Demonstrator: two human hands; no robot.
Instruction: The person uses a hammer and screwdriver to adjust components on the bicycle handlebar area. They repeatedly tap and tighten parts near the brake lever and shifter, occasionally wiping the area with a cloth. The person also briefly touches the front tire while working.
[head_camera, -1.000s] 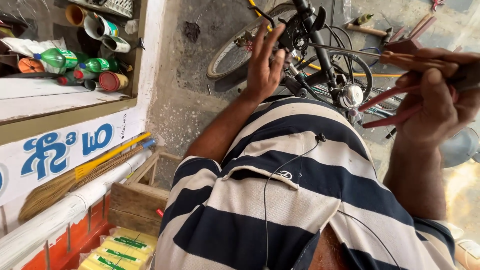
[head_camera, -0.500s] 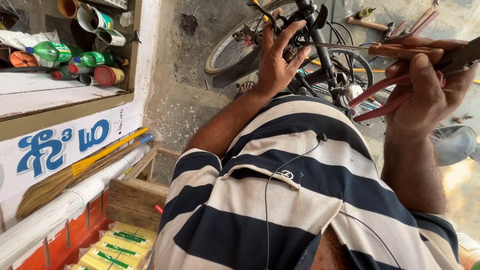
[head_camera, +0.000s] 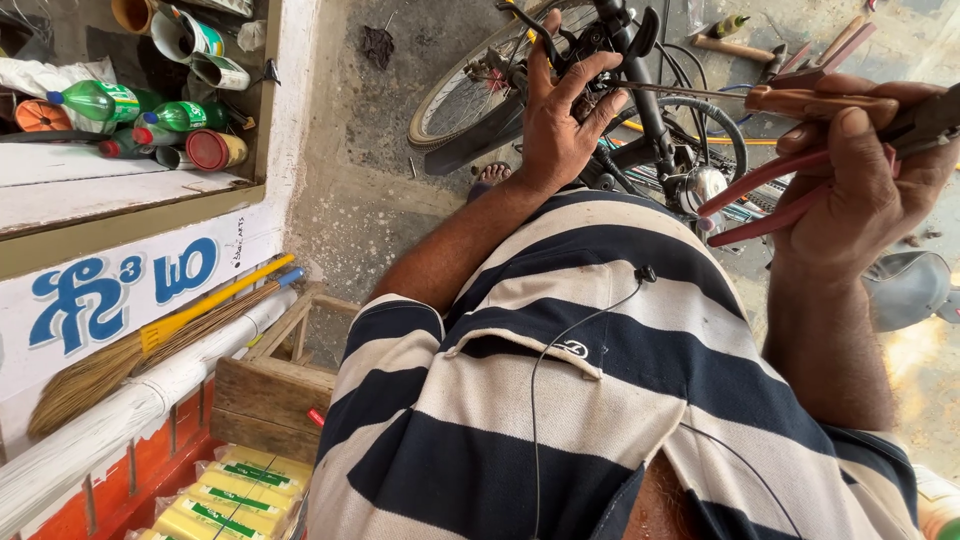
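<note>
Left hand (head_camera: 555, 120): fingers curled round the brake lever (head_camera: 590, 55) on the bicycle (head_camera: 640, 120).
Right hand (head_camera: 865, 165): closed on red-handled pliers (head_camera: 790, 190), right of the bicycle.
Handling: pliers look rigid, light; hold by the sleeved handles. Cable (head_camera: 680, 90) likely thin, springy.

**Labels and packs around the shop floor**

Bottom left there's a stack of yellow packets (head_camera: 215, 500) with green label strips, lying beside a wooden crate. Above them – a white painted wall sign (head_camera: 130, 295) with blue lettering. Up on the shelf, green plastic bottles (head_camera: 140, 110) and labelled tins (head_camera: 205, 45) lie on their sides.
</note>
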